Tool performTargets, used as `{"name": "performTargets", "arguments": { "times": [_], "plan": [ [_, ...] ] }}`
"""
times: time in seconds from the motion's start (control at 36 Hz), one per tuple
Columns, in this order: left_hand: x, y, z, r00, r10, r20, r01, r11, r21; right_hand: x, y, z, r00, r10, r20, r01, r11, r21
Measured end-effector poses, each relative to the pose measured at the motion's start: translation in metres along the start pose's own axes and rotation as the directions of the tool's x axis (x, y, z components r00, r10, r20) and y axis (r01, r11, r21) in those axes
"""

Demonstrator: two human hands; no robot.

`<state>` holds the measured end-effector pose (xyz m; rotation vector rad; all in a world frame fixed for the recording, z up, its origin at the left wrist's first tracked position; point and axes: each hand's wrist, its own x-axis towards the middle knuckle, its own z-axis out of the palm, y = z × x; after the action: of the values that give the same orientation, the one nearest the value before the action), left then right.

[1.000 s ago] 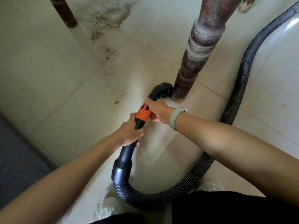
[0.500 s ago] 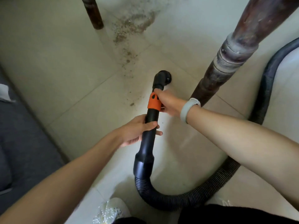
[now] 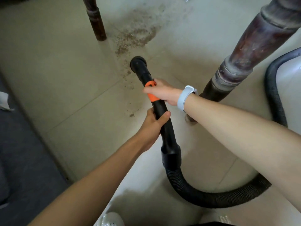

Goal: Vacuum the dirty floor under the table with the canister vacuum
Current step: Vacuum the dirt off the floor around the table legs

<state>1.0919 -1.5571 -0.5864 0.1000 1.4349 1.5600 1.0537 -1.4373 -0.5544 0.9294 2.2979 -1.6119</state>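
While the right hand (image 3: 162, 92) wraps the orange collar and the left hand (image 3: 152, 123) clenches the smooth black vacuum wand (image 3: 164, 126) nearer, its round nozzle (image 3: 138, 63) meets the pale tiled floor (image 3: 57, 70) beside gritty brown dirt (image 3: 135, 36), ribbed hose (image 3: 211, 199) curling right.

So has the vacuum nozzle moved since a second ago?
Yes. The nozzle has moved away from the thick table leg, toward the dirt patch by the thin leg.
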Motion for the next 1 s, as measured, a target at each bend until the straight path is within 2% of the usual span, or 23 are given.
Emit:
{"name": "performTargets", "arguments": {
  "times": [0.06,0.11,0.17,0.22,0.31,0.36,0.42,0.53,0.58,0.69,0.83,0.94,1.0],
  "plan": [
    [-0.003,-0.008,-0.017,0.984,-0.122,0.127,0.099,0.979,0.176,-0.006,0.018,-0.002,0.999,0.045,0.01,-0.045,0.999,0.002],
    [-0.005,-0.012,-0.039,0.945,-0.271,0.185,0.211,0.934,0.288,-0.014,0.035,-0.006,0.991,0.123,0.044,-0.128,0.984,0.125],
    [-0.005,-0.014,-0.058,0.944,-0.32,0.082,0.285,0.915,0.286,-0.022,0.042,-0.013,0.985,0.158,0.07,-0.171,0.953,0.251],
    [-0.001,-0.015,-0.073,0.949,-0.304,-0.086,0.316,0.919,0.234,-0.029,0.038,-0.024,0.988,0.132,0.078,-0.147,0.96,0.238],
    [0.007,-0.008,-0.08,0.937,-0.266,-0.226,0.283,0.958,0.045,-0.027,0.013,-0.035,0.998,0.027,0.063,-0.031,0.997,0.065],
    [0.012,0.0,-0.076,0.939,-0.23,-0.255,0.231,0.973,-0.026,-0.023,-0.004,-0.034,0.997,-0.052,0.065,0.061,0.986,-0.153],
    [0.015,0.011,-0.067,0.947,-0.182,-0.264,0.173,0.983,-0.059,-0.025,-0.014,-0.03,0.992,-0.083,0.098,0.114,0.92,-0.374],
    [0.02,0.017,-0.058,0.937,-0.132,-0.322,0.119,0.991,-0.061,-0.042,0.004,-0.022,0.983,-0.062,0.175,0.152,0.812,-0.563],
    [0.02,0.013,-0.057,0.934,-0.158,-0.319,0.15,0.987,-0.049,-0.049,0.027,-0.023,0.98,-0.005,0.198,0.117,0.824,-0.555],
    [0.018,-0.001,-0.047,0.936,-0.265,-0.231,0.26,0.964,-0.053,-0.076,0.072,-0.022,0.964,0.111,0.243,-0.001,0.911,-0.412],
    [0.011,-0.03,-0.03,0.887,-0.455,-0.085,0.438,0.885,-0.159,-0.112,0.116,-0.004,0.945,0.135,0.298,-0.049,0.959,-0.278],
    [0.006,-0.049,-0.015,0.879,-0.466,-0.104,0.429,0.866,-0.257,-0.134,0.139,0.006,0.963,0.158,0.218,-0.111,0.97,-0.215],
    [0.006,-0.054,-0.008,0.882,-0.452,-0.133,0.406,0.872,-0.274,-0.143,0.146,0.007,0.972,0.16,0.17,-0.11,0.957,-0.27]
  ]
}}
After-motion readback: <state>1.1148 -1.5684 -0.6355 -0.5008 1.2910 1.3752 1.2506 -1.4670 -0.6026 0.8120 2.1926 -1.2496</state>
